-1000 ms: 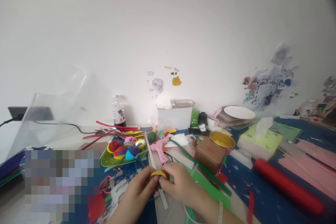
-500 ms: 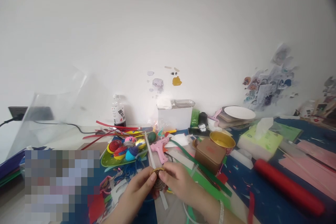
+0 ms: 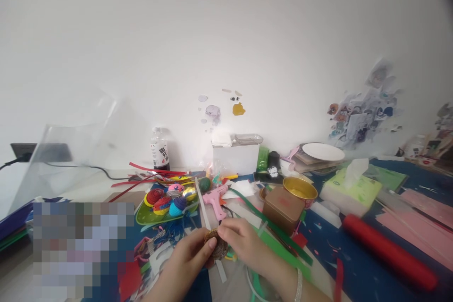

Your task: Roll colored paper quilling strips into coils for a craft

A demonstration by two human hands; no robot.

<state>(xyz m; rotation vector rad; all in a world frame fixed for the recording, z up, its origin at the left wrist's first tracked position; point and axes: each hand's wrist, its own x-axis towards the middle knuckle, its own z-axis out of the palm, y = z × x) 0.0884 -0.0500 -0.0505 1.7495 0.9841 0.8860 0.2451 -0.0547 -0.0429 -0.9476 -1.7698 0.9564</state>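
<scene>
Between my two hands is a small round brown coil (image 3: pixel 220 248) with a yellowish upper edge, which looks like wound cord or braid. My left hand (image 3: pixel 193 250) grips its left side, thumb laid across the face. The thumb and fingertips of my right hand (image 3: pixel 239 240) pinch its upper right edge. Just beyond the hands lies a pink hot glue gun (image 3: pixel 214 200), nozzle toward the upper right. To its left, a green tray (image 3: pixel 145 217) holds several cord-wrapped, egg-shaped pieces (image 3: pixel 178 205) in red, blue, pink and yellow.
Paper strips and scraps surround the hands. At right stand a brown box (image 3: pixel 283 210), a gold tin (image 3: pixel 300 188), a tissue pack (image 3: pixel 350 188) and a red roll (image 3: pixel 389 251). Against the wall are a bottle (image 3: pixel 160 148) and a white box (image 3: pixel 235 159).
The brown coil has turned so more of its round face shows. My right thumb has shifted up and right to its edge, while the left hand keeps its grip.
</scene>
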